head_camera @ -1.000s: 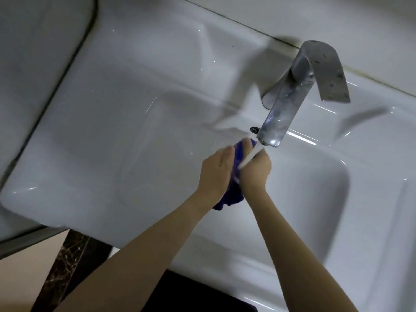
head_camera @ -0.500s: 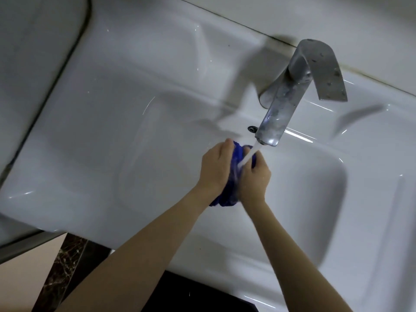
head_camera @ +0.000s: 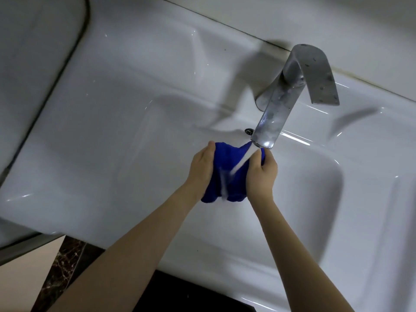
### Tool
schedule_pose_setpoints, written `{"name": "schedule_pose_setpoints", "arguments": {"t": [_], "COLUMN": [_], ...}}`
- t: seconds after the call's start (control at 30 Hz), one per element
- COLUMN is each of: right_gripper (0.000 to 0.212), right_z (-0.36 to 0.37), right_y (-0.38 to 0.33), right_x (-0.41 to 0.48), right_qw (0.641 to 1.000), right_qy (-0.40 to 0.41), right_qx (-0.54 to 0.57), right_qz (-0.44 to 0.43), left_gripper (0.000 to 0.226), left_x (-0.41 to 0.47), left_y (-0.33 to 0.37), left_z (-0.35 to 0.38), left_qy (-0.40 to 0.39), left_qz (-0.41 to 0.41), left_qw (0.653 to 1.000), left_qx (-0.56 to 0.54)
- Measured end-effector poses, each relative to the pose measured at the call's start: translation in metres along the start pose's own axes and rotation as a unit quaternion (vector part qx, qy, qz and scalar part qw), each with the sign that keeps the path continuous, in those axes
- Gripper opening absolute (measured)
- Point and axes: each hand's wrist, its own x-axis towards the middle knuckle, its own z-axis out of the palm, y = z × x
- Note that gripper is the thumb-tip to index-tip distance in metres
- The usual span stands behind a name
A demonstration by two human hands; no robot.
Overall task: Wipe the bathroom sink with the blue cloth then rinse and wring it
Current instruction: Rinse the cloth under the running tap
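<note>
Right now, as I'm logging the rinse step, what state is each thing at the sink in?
faucet: running, water leaving the spout.
water stream: falling onto the cloth.
blue cloth: bunched, held under the stream between both hands.
left hand: gripping the cloth's left side.
right hand: gripping the cloth's right side.
sink: drain not in view, so plugged or not cannot be told.

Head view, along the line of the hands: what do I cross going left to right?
sink's left ledge → left hand → blue cloth → right hand → basin's right wall
</note>
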Motion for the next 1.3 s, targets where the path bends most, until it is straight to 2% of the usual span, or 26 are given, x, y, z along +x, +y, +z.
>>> {"name": "schedule_pose_setpoints", "arguments": {"t": [0.13,0.23,0.37,0.63,0.73,0.9,1.07,1.2,1.3], "right_gripper": [0.034,0.031,0.032,0.037,0.043,0.041,0.038,0.036,0.028], "right_z": [0.005,0.02,0.036,-0.011,-0.031,-0.044,-0.018,0.011,0.028], "right_y": [-0.007,-0.016,-0.019,0.012,0.021,0.024,0.016,0.001,-0.003], "right_x": [-0.01,-0.019,-0.029,-0.029,-0.025,-0.02,-0.027,-0.041,-0.045], "right_qw": [0.999,0.995,0.991,0.993,0.992,0.99,0.99,0.99,0.997], "right_qy": [0.006,-0.028,-0.062,0.025,0.055,0.075,0.04,-0.009,-0.049], "right_qx": [0.05,0.087,0.108,0.093,0.089,0.106,0.126,0.142,0.037], "right_qz": [0.003,0.043,0.041,0.064,0.064,0.051,0.038,0.01,-0.052], "left_gripper": [0.041,0.038,0.041,0.044,0.043,0.048,0.04,0.048,0.046], "left_x": [0.008,0.009,0.01,-0.001,-0.004,-0.01,-0.007,0.002,0.007], "left_y": [0.005,0.005,0.0,-0.008,-0.01,-0.009,-0.005,-0.011,-0.015], "left_z": [-0.003,-0.02,-0.039,0.001,0.023,0.035,0.007,-0.028,-0.037], "left_qy": [0.013,0.032,0.056,0.0,-0.025,-0.054,0.004,0.006,-0.006], "left_qz": [-0.017,-0.015,-0.005,0.031,0.043,0.043,0.039,0.026,-0.018], "left_qw": [1.0,0.999,0.998,0.998,0.997,0.997,0.998,0.999,1.0], "left_qx": [0.005,-0.017,-0.013,0.057,0.057,0.026,0.053,0.032,0.023]}}
